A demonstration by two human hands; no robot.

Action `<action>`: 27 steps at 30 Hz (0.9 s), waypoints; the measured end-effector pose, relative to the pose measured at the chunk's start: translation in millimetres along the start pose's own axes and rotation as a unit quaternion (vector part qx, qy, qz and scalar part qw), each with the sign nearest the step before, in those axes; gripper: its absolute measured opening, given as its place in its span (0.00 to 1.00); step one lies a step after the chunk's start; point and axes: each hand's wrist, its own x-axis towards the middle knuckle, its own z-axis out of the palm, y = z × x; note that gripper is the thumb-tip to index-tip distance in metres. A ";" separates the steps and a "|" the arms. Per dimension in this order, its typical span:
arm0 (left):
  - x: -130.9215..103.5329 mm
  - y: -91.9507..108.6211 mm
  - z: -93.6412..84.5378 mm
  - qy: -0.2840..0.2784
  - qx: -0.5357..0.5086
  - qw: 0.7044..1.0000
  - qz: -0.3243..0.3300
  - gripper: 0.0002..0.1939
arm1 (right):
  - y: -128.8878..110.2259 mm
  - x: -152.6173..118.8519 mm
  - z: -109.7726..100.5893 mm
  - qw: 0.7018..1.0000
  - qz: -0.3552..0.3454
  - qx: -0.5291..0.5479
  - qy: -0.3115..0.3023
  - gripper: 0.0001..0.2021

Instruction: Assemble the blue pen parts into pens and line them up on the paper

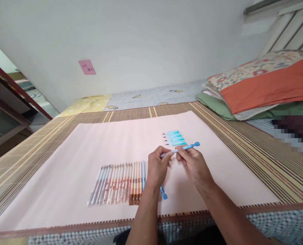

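My left hand (158,166) and my right hand (193,163) both grip one light blue pen (188,147), held slanted above the pink sheet (64,153). Its blue, shaped end points to the upper right. Under and beside my left forearm lie another blue pen (144,177) and a blue pen end (164,194), partly hidden by the arm. To the left is a row of several pens (115,183), whitish, red-patterned and peach with brown ends. Beyond my hands lie several short turquoise pieces (175,139) with dark tips.
The sheet lies on a striped bamboo mat (225,136). Folded bedding (269,85) with an orange cover is piled at the right. A pink note (87,67) is on the wall behind. Checked fabric (148,98) runs along the mat's far edge.
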 end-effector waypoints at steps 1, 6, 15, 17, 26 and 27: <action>0.1 0.0 -1.6 -0.012 -0.010 1.000 -0.011 0.11 | -0.2 -0.5 -1.0 1.000 -0.008 -0.007 -0.005 0.16; 4.5 -2.3 -11.3 -0.102 -0.010 0.992 -0.071 0.27 | 3.9 0.3 -7.0 0.997 -0.027 -0.063 -0.018 0.16; 6.6 -5.3 -14.9 -0.102 0.004 0.993 -0.056 0.17 | 7.3 4.2 -11.0 0.992 -0.023 -0.124 0.020 0.22; 7.0 -7.8 -17.8 -0.125 0.013 0.988 -0.092 0.23 | 9.8 3.4 -10.1 0.993 -0.020 -0.119 0.012 0.20; 11.1 -14.6 -17.1 -0.047 -0.068 0.987 -0.138 0.22 | 29.4 11.4 -9.2 0.996 0.076 0.030 0.023 0.20; 11.5 -14.4 -16.4 -0.044 -0.078 0.986 -0.142 0.21 | 29.0 11.2 -8.6 0.996 0.075 0.036 0.022 0.20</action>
